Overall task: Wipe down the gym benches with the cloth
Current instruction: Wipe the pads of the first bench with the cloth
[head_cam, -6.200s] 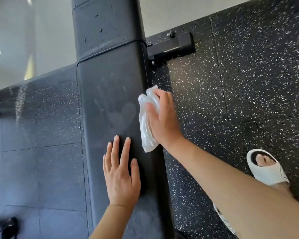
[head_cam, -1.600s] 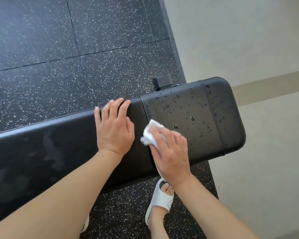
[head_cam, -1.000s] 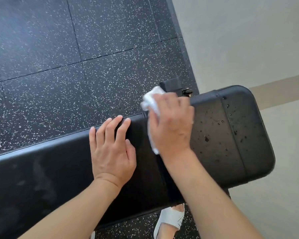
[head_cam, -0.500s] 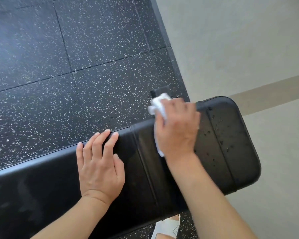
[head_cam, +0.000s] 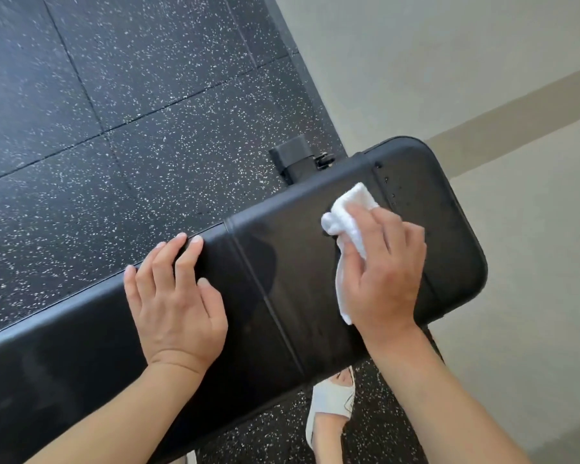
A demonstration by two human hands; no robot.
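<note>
A black padded gym bench [head_cam: 275, 279] runs from lower left to upper right across the view. My right hand [head_cam: 387, 269] presses a white cloth [head_cam: 345, 216] onto the seat pad near the bench's right end, fingers curled over the cloth. Part of the cloth sticks out above and to the left of my fingers. A few water drops remain on the pad's far right strip [head_cam: 387, 180]. My left hand [head_cam: 176, 298] rests flat on the longer pad, fingertips at its far edge.
Black speckled rubber floor tiles [head_cam: 131, 112] lie beyond the bench. A beige wall [head_cam: 449, 61] stands at the right. A black frame bracket [head_cam: 293, 159] juts out behind the seat pad. My foot in a white sandal [head_cam: 332, 401] stands under the bench's near side.
My right hand has slid the cloth from the seat pad's far edge toward its right end. Fewer drops show on the pad. My left hand stays flat on the long pad.
</note>
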